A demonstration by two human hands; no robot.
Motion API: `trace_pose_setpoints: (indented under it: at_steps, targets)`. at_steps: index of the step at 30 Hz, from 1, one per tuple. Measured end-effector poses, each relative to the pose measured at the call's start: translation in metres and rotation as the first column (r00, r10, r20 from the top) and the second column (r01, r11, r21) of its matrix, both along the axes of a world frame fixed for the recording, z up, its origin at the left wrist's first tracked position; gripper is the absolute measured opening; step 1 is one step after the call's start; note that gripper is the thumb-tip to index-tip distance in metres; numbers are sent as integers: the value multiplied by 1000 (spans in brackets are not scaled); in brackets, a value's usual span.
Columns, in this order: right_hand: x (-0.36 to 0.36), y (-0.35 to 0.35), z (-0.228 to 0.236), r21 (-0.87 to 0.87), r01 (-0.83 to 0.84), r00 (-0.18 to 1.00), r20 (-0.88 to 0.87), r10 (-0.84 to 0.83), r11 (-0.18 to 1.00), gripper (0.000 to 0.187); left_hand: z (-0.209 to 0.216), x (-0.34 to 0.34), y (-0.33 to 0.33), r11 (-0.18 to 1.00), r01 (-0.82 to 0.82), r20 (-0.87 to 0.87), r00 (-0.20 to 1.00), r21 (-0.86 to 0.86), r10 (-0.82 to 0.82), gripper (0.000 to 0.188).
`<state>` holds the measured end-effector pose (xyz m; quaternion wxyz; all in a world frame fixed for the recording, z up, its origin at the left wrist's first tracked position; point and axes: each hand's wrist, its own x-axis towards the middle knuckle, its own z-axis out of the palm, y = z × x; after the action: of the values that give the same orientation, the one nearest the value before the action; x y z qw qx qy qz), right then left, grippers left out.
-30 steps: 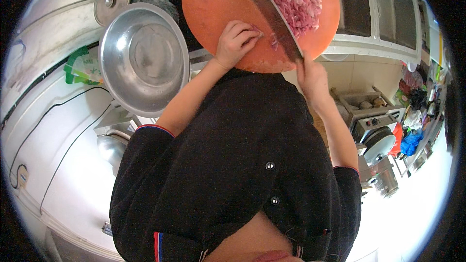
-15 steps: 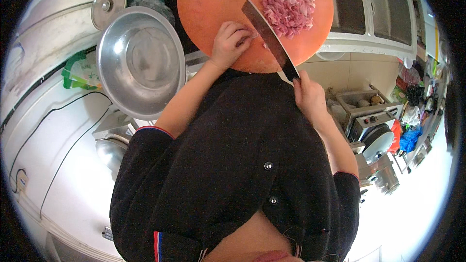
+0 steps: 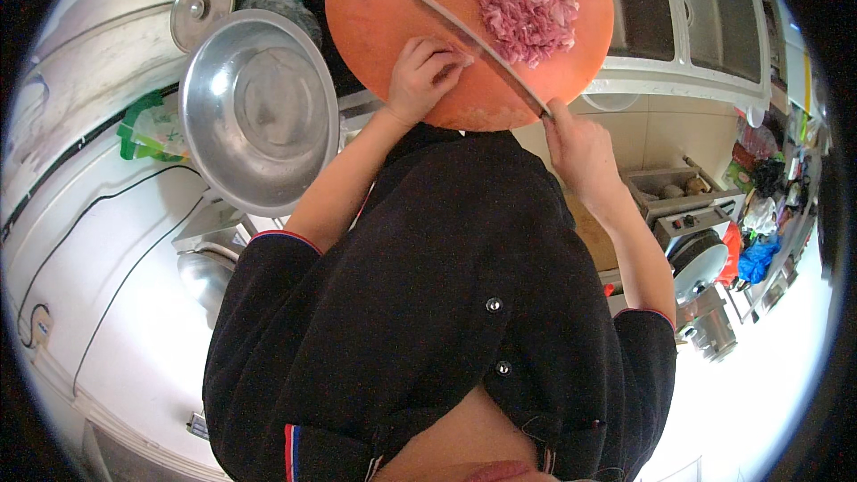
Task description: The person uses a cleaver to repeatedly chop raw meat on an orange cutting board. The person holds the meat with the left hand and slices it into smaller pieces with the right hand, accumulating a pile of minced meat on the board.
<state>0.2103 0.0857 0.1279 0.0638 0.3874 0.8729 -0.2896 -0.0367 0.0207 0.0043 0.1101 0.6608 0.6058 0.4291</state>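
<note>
A round orange cutting board (image 3: 379,22) lies ahead of me, with a pile of sliced raw pink meat (image 3: 528,11) toward its far right. My right hand (image 3: 580,150) is wrapped round the handle of a cleaver (image 3: 478,46), near the board's right front edge. The blade slants across the board to the far left, edge-on to my view, between the pile and my left hand (image 3: 423,80). Curled fingers of that left hand press a small piece of meat (image 3: 465,60) on the board, close beside the blade.
Left of the board stands a wide metal basin (image 3: 203,129), with a round pot lid (image 3: 200,7) behind it. A green and white plastic bag (image 3: 153,132) lies farther left. Metal sinks (image 3: 710,13) are at the far right, and a lidded pan (image 3: 701,263) sits nearer.
The cleaver's tip has swung left and the blade has turned edge-on. My right hand has shifted slightly right. My left hand stays almost in place.
</note>
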Motion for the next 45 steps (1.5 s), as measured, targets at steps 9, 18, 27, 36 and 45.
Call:
trace_pose_setpoints:
  at_steps: [9, 18, 27, 36, 45]
  targets:
    - [15, -13, 12, -17, -72, 990, 120, 73, 997, 18, 6, -1, 1, 999, 11, -24, 1000, 38, -10, 19]
    - [-36, 2, -26, -4, -109, 992, 61, 109, 994, 17, 8, -1, 0, 1000, 4, -90, 996, 21, -2, 17]
    - [-20, -6, -36, -19, -125, 986, 105, 126, 992, 20, 4, 1, 0, 998, -51, -25, 998, 41, 52, 15]
    - [3, 26, -39, 17, 39, 999, 5, -39, 999, 17, 8, 1, -2, 999, -27, -23, 999, 40, 28, 17]
    - [-2, 2, 15, -21, -82, 993, 78, 83, 996, 13, 2, -1, -10, 1000, -13, -59, 998, -11, 13, 22]
